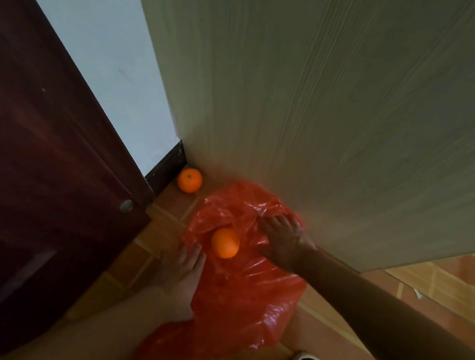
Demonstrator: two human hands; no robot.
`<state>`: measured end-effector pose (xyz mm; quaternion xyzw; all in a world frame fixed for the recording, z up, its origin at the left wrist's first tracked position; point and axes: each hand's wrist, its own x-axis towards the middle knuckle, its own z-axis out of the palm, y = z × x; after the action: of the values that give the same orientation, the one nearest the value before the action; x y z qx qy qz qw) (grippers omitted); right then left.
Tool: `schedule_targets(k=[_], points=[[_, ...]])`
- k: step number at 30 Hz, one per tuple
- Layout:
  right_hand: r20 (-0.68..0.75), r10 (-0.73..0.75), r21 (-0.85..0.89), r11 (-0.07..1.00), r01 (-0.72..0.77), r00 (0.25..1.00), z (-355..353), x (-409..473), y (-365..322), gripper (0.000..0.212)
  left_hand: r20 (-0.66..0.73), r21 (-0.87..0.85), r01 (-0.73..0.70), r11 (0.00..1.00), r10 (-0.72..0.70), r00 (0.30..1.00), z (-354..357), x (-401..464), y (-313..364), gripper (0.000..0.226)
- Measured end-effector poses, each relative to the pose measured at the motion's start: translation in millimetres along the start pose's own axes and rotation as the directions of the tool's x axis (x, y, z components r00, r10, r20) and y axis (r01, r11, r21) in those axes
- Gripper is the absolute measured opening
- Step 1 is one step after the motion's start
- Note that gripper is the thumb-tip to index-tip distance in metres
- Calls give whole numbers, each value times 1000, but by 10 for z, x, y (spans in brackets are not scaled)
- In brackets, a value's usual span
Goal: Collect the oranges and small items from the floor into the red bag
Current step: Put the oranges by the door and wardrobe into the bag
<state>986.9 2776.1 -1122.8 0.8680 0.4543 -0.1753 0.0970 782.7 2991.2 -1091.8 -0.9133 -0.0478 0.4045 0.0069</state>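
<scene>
While both hands touch it, red bag (243, 290) holds orange (224, 243).

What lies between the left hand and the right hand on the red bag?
In the head view, an orange lies on the red bag between the left hand and the right hand, with crinkled red plastic around it.
</scene>
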Motion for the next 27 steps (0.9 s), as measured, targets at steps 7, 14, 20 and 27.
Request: schedule_targets(k=[7, 14, 20, 27], points=[[158, 178, 245, 946, -213, 971, 161, -1, 10, 77, 132, 228, 47, 972, -79, 988, -94, -20, -208, 117], [-55, 166, 213, 965, -151, 985, 50, -392, -106, 67, -117, -75, -57, 996, 48, 992, -126, -40, -340, 81], [-301, -112, 186, 967, 173, 947, -127, -651, -644, 57, -325, -171, -157, 973, 95, 941, -242, 77, -102, 42], [121, -407, 268, 892, 365, 905, 369, -807, -1125, 86, -136, -153, 4, 988, -25, 990, -69, 250, -206, 80]])
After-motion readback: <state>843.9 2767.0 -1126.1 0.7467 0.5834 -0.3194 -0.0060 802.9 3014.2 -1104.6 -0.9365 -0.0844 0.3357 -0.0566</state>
